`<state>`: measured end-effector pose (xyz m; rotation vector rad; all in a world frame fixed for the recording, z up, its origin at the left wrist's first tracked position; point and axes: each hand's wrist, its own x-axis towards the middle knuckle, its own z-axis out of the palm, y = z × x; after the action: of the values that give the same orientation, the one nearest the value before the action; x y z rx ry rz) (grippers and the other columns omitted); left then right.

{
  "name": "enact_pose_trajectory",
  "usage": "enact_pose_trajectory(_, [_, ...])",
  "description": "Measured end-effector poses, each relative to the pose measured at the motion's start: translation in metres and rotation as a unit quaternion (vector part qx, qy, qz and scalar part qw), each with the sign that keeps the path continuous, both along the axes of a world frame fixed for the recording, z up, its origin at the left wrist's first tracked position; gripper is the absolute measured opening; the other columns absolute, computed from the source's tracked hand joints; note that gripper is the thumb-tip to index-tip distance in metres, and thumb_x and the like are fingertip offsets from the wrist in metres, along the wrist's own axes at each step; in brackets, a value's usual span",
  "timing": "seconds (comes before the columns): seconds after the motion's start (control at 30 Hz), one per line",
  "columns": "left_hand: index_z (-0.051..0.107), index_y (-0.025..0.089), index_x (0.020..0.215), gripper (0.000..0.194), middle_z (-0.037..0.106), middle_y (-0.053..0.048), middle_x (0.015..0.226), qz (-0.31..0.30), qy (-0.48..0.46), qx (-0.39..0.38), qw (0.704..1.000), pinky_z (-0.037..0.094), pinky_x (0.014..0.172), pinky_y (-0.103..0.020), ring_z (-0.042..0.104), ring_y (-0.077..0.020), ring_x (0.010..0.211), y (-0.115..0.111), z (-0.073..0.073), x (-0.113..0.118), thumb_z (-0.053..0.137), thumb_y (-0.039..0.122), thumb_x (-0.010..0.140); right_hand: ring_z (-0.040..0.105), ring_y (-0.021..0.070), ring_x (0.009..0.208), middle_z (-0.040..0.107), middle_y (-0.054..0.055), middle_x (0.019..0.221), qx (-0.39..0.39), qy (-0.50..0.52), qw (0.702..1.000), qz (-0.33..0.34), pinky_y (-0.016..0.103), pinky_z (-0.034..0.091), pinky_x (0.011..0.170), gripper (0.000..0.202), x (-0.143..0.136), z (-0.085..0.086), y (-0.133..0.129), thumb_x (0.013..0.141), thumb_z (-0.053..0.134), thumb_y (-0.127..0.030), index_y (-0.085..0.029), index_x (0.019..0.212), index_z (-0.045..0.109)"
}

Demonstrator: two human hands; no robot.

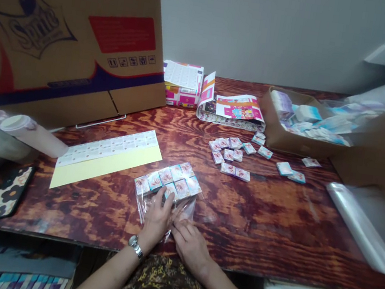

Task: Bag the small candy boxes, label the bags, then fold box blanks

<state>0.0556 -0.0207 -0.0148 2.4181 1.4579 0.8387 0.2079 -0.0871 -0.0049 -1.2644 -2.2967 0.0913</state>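
Observation:
Two rows of small printed boxes lie side by side near the front of the table, inside a clear plastic bag. My left hand, with a watch on its wrist, rests on the bag; its fingertips reach the front row of boxes. The fingers of my right hand are pressed together at the bag's loose near end, just right of my left hand. What lies under these fingers is hidden.
More small boxes are scattered beyond, before an open carton. A sticker sheet lies left, near a bottle and a phone. A large cardboard box stands back left; a plastic roll lies right.

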Motion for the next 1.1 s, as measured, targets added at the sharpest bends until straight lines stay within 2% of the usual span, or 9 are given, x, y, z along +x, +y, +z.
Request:
enact_pose_trajectory(0.17, [0.039, 0.022, 0.133, 0.051, 0.023, -0.015, 0.143, -0.004, 0.002, 0.019, 1.000, 0.045, 0.094, -0.042, 0.032, -0.0308, 0.129, 0.007, -0.008, 0.003, 0.038, 0.005, 0.085, 0.057, 0.0211, 0.096, 0.064, 0.010, 0.110, -0.003, -0.013, 1.000, 0.014, 0.036, 0.049, 0.085, 0.030, 0.002, -0.011, 0.001, 0.089, 0.041, -0.014, -0.016, 0.112, 0.060])
enact_pose_trajectory(0.27, [0.042, 0.026, 0.131, 0.051, 0.026, -0.014, 0.140, 0.010, 0.032, 0.026, 0.999, 0.050, 0.083, -0.039, 0.038, -0.0329, 0.123, 0.006, -0.013, 0.000, 0.041, 0.008, 0.084, 0.057, 0.0218, 0.096, 0.065, 0.010, 0.107, -0.037, -0.016, 0.999, 0.016, 0.037, 0.049, 0.086, 0.029, 0.001, -0.009, -0.001, 0.088, 0.044, -0.014, -0.015, 0.113, 0.059])
enact_pose_trajectory(0.37, [0.041, 0.028, 0.132, 0.050, 0.037, -0.015, 0.132, 0.015, 0.059, 0.005, 0.998, 0.053, 0.073, -0.035, 0.048, -0.0298, 0.112, 0.004, -0.013, -0.003, 0.041, 0.011, 0.085, 0.057, 0.0211, 0.099, 0.064, 0.008, 0.110, -0.093, -0.004, 0.995, 0.049, 0.035, 0.049, 0.086, 0.031, 0.011, 0.016, 0.000, 0.087, 0.048, -0.016, -0.018, 0.116, 0.057])
enact_pose_trajectory(0.47, [0.042, 0.025, 0.132, 0.048, 0.041, -0.014, 0.128, 0.005, 0.055, -0.011, 0.998, 0.050, 0.081, -0.039, 0.048, -0.0283, 0.112, 0.003, -0.012, -0.005, 0.042, 0.014, 0.085, 0.056, 0.0163, 0.102, 0.062, 0.006, 0.113, -0.129, 0.057, 0.984, 0.107, 0.028, 0.047, 0.089, 0.030, 0.045, 0.051, 0.014, 0.087, 0.049, -0.021, -0.022, 0.117, 0.055])
enact_pose_trajectory(0.57, [0.050, 0.023, 0.127, 0.044, 0.044, -0.015, 0.126, 0.018, 0.047, -0.005, 0.999, 0.051, 0.079, -0.040, 0.049, -0.0293, 0.109, 0.005, -0.014, -0.004, 0.044, 0.016, 0.084, 0.059, 0.0158, 0.095, 0.065, 0.006, 0.102, -0.064, 0.134, 0.989, -0.019, 0.029, 0.048, 0.086, 0.027, 0.101, 0.070, 0.045, 0.088, 0.047, -0.018, -0.021, 0.114, 0.056])
enact_pose_trajectory(0.67, [0.054, 0.023, 0.123, 0.042, 0.046, -0.016, 0.124, 0.025, 0.033, -0.008, 0.999, 0.052, 0.074, -0.037, 0.053, -0.0280, 0.104, 0.007, -0.016, -0.002, 0.046, 0.016, 0.083, 0.058, 0.0197, 0.096, 0.063, 0.008, 0.100, -0.021, 0.105, 0.977, -0.183, 0.035, 0.047, 0.086, 0.027, 0.164, 0.062, 0.086, 0.088, 0.044, -0.018, -0.020, 0.112, 0.057])
enact_pose_trajectory(0.8, [0.055, 0.023, 0.122, 0.041, 0.047, -0.016, 0.125, 0.025, 0.021, 0.001, 0.999, 0.053, 0.073, -0.036, 0.054, -0.0279, 0.103, 0.007, -0.015, -0.001, 0.045, 0.015, 0.083, 0.046, 0.0268, 0.116, 0.050, 0.013, 0.127, -0.060, -0.026, 0.975, -0.210, 0.045, 0.039, 0.096, 0.045, 0.221, 0.034, 0.127, 0.080, 0.053, -0.020, -0.019, 0.125, 0.048])
enact_pose_trajectory(1.0, [0.054, 0.023, 0.123, 0.041, 0.047, -0.015, 0.125, 0.010, 0.025, 0.002, 1.000, 0.051, 0.079, -0.042, 0.051, -0.0306, 0.109, 0.008, -0.018, -0.003, 0.045, 0.019, 0.083, 0.053, 0.0238, 0.104, 0.055, 0.012, 0.113, -0.099, -0.056, 0.967, -0.227, 0.038, 0.045, 0.088, 0.049, 0.232, 0.031, 0.143, 0.083, 0.050, -0.023, -0.020, 0.131, 0.042])
enact_pose_trajectory(1.1, [0.054, 0.023, 0.123, 0.041, 0.047, -0.015, 0.125, 0.020, 0.034, -0.007, 0.999, 0.052, 0.076, -0.039, 0.052, -0.0295, 0.107, 0.008, -0.017, -0.003, 0.044, 0.019, 0.083, 0.049, 0.0218, 0.110, 0.050, 0.010, 0.121, -0.081, -0.050, 0.980, -0.175, 0.035, 0.044, 0.091, 0.050, 0.220, 0.033, 0.150, 0.085, 0.050, -0.024, -0.022, 0.133, 0.039])
